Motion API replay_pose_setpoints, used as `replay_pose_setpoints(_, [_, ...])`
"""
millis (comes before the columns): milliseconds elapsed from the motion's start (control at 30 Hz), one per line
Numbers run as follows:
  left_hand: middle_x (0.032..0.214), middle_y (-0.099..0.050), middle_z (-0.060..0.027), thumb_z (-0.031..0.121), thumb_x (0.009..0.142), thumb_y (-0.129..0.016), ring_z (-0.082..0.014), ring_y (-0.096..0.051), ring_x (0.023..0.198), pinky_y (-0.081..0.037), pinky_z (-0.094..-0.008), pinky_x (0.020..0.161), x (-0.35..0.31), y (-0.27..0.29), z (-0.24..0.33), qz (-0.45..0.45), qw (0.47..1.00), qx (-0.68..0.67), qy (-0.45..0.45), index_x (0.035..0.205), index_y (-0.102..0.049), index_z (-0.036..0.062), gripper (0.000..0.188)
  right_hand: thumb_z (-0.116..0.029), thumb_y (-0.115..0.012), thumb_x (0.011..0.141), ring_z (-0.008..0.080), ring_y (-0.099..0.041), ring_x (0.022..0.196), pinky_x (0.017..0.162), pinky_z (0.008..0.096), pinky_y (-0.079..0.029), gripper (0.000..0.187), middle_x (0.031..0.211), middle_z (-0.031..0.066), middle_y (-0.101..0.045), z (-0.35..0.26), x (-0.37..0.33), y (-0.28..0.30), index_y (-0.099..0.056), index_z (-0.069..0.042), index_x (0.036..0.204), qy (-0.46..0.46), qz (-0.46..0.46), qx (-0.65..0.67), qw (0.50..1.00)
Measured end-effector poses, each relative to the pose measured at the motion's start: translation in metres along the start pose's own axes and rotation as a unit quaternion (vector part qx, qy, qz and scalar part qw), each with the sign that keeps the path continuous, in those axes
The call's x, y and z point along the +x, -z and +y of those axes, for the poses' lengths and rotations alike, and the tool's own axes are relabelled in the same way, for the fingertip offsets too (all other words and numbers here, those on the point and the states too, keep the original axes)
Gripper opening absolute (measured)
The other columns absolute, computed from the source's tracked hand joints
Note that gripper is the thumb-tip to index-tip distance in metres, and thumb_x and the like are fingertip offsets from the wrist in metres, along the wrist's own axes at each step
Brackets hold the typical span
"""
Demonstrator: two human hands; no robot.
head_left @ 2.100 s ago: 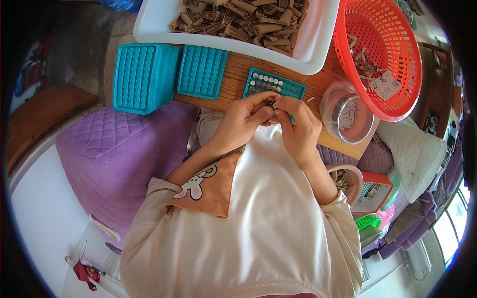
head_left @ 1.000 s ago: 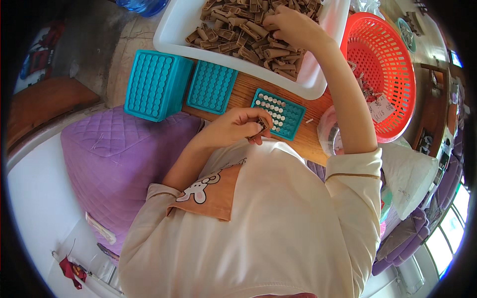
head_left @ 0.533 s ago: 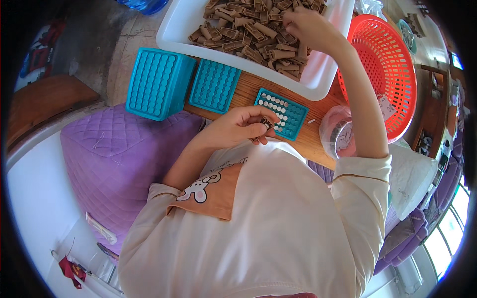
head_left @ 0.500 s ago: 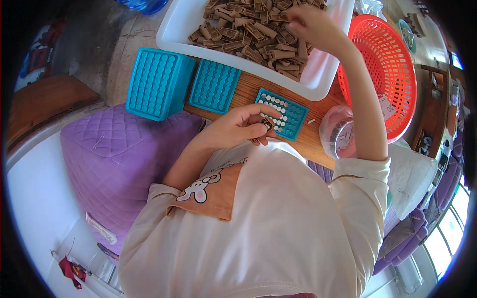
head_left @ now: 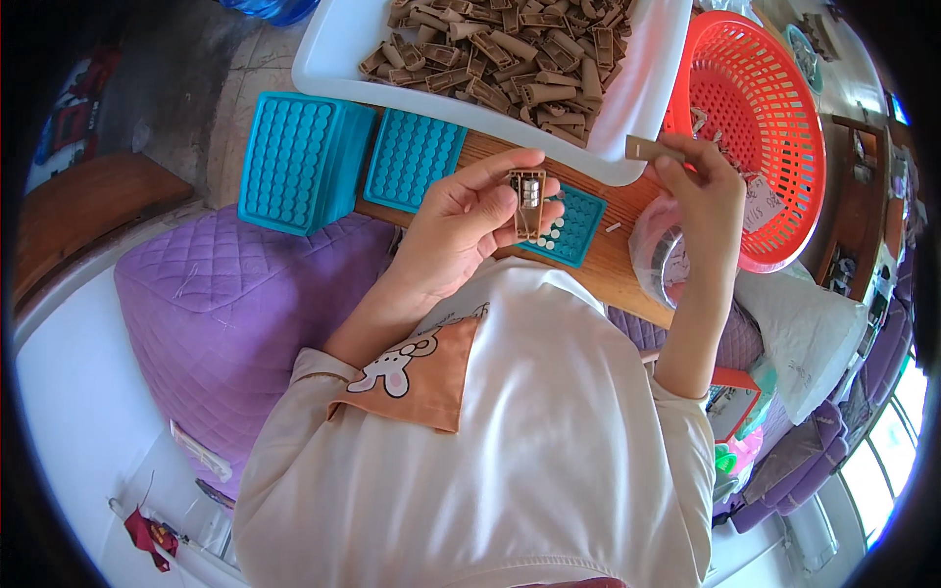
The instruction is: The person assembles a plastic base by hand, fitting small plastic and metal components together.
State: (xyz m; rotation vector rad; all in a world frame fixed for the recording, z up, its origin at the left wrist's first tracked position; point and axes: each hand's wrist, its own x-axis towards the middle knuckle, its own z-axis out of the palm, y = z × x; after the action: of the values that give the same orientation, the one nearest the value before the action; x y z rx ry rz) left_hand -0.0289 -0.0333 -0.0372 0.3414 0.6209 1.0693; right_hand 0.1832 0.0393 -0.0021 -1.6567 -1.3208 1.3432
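Left hand [head_left: 453, 227]: grip clamped on an open brown casing [head_left: 529, 204], metal parts inside, now raised and turned to face the camera. Beyond it, teal tray [head_left: 586, 216], partly filled with white discs [head_left: 549, 244]. Right hand [head_left: 704, 186]: back from the white tub [head_left: 619, 169], pinching a second brown piece [head_left: 644, 150] just beside its corner. Both hands loaded; pieces well apart, unjoined.

Head-mtd fisheye cam, facing down; L hand [head_left: 459, 218] & R hand [head_left: 710, 186] nr.
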Motion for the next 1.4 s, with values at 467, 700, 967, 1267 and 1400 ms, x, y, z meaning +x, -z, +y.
replay_pose_setpoints(467, [0.109, -0.052, -0.0089, 0.013, 0.081, -0.054, -0.0255, -0.047, 0.107, -0.041, -0.0340, 0.090, 0.003, -0.013, -0.008, -0.033, 0.990, 0.027, -0.134, 0.120, -0.038, 0.0025, 0.043, -0.013, -0.060, 0.079, 0.0077, -0.050, 0.070, 0.063, 0.0192, -0.041, 0.019, 0.079, 0.0008, -0.054, 0.014, -0.056, -0.040, -0.056, 0.003, 0.089, 0.102, 0.032, 0.120, 0.987])
replay_pose_setpoints(700, [0.111, -0.050, -0.0132, 0.000, 0.079, -0.054, -0.0165, -0.051, 0.100, -0.043, -0.0289, 0.085, 0.002, -0.021, -0.016, -0.030, 0.975, 0.066, -0.210, 0.113, -0.043, -0.0008, 0.036, -0.009, -0.066, 0.071, 0.0130, -0.053, 0.076, 0.061, 0.0220, -0.046, 0.022, 0.088, 0.0072, -0.054, 0.011, -0.065, -0.070, -0.058, 0.001, 0.089, 0.168, 0.028, 0.143, 0.975])
replay_pose_setpoints(967, [0.111, -0.050, -0.0132, 0.002, 0.078, -0.056, -0.0144, -0.051, 0.097, -0.045, -0.0254, 0.081, 0.002, -0.025, -0.024, -0.012, 0.970, 0.118, -0.212, 0.114, -0.043, -0.0018, 0.038, -0.006, -0.068, 0.068, 0.0137, -0.054, 0.073, 0.057, 0.0239, -0.048, 0.022, 0.081, 0.0068, -0.054, 0.017, -0.063, -0.075, -0.056, 0.000, 0.085, 0.180, 0.043, 0.119, 0.975])
replay_pose_setpoints(1267, [0.094, -0.057, -0.0121, 0.013, 0.080, -0.055, -0.0156, -0.055, 0.090, -0.044, -0.0278, 0.078, 0.005, -0.023, -0.035, 0.037, 0.914, 0.264, -0.304, 0.104, -0.048, -0.0031, 0.029, 0.003, -0.050, 0.069, 0.0247, -0.052, 0.057, 0.053, 0.0287, -0.042, 0.015, 0.072, 0.0152, -0.054, 0.013, -0.069, -0.085, -0.052, 0.002, 0.084, 0.225, 0.010, -0.076, 0.971])
replay_pose_setpoints(1400, [0.083, -0.058, -0.0106, 0.014, 0.080, -0.055, -0.0190, -0.058, 0.084, -0.043, -0.0293, 0.078, 0.010, -0.024, -0.036, 0.060, 0.894, 0.295, -0.331, 0.100, -0.049, -0.0031, 0.027, -0.002, -0.051, 0.072, 0.0203, -0.052, 0.055, 0.051, 0.0273, -0.041, 0.007, 0.066, 0.0120, -0.056, 0.021, -0.067, -0.089, -0.054, 0.001, 0.078, 0.152, -0.046, -0.007, 0.987])
